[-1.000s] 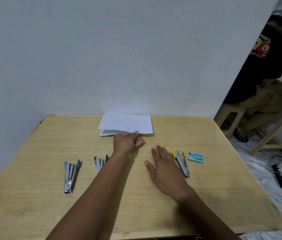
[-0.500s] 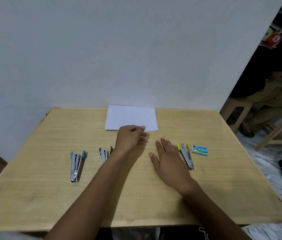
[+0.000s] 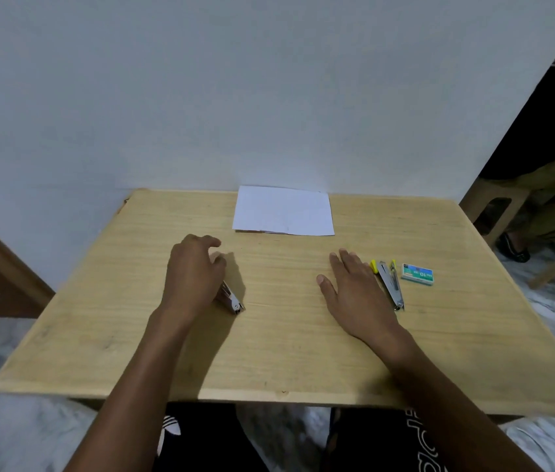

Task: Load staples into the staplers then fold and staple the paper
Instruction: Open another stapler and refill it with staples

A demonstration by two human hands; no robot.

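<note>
Staplers number two in view: the metal stapler [image 3: 233,301] lies under the left hand [image 3: 194,274], fingers curled over it, but I cannot tell if they grip; the yellow stapler [image 3: 390,284] lies just beside the flat, relaxed right hand [image 3: 351,291]. One staple box [image 3: 418,274] waits near for loading, one paper [image 3: 283,211] at the far edge of the table [image 3: 303,352].

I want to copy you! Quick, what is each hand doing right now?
Left hand: fingers curled over a stapler, seemingly gripping it.
Right hand: open, flat on the table, holding nothing.
</note>
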